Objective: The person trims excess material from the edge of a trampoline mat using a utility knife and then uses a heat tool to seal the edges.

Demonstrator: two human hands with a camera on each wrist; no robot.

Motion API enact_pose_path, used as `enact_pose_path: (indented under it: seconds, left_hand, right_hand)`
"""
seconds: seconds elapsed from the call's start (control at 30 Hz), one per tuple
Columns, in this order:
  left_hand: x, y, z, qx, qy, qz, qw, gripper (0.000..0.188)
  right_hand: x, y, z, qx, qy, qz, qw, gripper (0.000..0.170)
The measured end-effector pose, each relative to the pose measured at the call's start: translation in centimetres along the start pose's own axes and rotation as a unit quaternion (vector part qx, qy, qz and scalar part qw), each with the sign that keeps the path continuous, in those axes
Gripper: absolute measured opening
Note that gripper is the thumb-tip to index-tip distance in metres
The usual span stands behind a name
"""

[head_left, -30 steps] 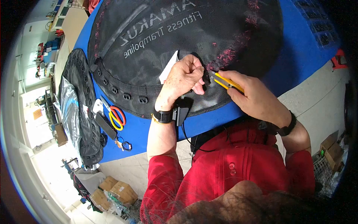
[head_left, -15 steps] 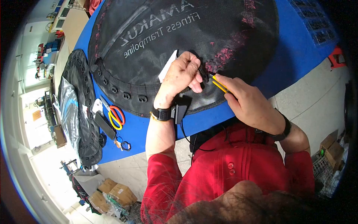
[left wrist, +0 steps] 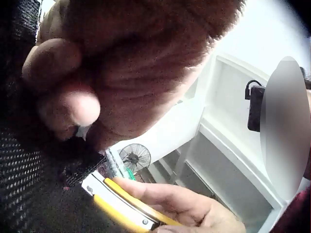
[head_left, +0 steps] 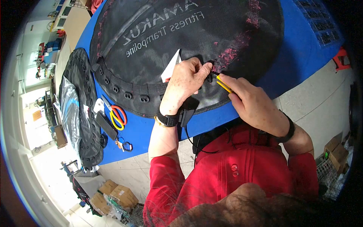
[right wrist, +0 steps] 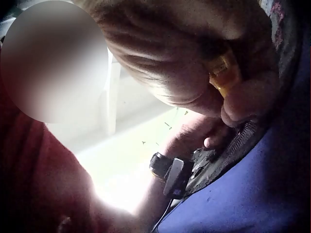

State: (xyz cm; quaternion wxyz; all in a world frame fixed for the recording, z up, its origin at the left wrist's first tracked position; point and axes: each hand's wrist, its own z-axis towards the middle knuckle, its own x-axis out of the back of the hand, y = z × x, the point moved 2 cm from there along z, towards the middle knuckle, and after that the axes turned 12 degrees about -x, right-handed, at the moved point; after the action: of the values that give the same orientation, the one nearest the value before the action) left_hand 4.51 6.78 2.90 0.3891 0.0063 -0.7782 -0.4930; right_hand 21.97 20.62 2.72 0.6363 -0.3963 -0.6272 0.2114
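Note:
A black trampoline mat with mirrored white lettering and pink scuffs lies on the blue table. With curled fingers, my left hand pinches its dark fabric near the lower rim; the pinched part is mostly hidden. My right hand grips a yellow utility knife, its tip close by the left thumb at the fabric. In the left wrist view the knife points at the dark mesh below the left fingers. A white triangular piece sticks out behind the left hand.
Red-and-yellow-handled scissors, a dark flat case and a small key bunch lie at left on the blue table. A second black mat with plastic wrap is further left. A clear bag of black parts is top right.
My left hand has turned, its thumb now reaching right along the fabric. The right hand has shifted slightly, and the knife shows less of its length than a second ago.

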Motion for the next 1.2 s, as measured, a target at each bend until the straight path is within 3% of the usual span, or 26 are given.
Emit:
enact_pose_path:
  seconds: [0.13, 0.23, 0.43, 1.2]
  left_hand:
    - [0.5, 0.5, 0.2, 0.014, -0.042, 0.017, 0.999, 0.035]
    - [0.3, -0.8, 0.4, 0.032, -0.054, -0.067, 0.996, 0.031]
    - [0.5, -1.3, 0.4, 0.038, -0.069, -0.108, 0.991, 0.034]
    - [0.7, -1.9, 0.5, 0.051, -0.085, -0.159, 0.982, 0.033]
  right_hand:
    - [0.0, 0.0, 0.1, -0.003, -0.002, 0.006, 1.000, 0.049]
    - [0.1, 0.2, 0.2, 0.001, 0.004, 0.031, 0.999, 0.048]
    - [0.5, 0.9, 1.0, -0.008, 0.004, 0.115, 0.993, 0.048]
    - [-0.1, 1.0, 2.7, 0.007, 0.056, 0.106, 0.993, 0.045]
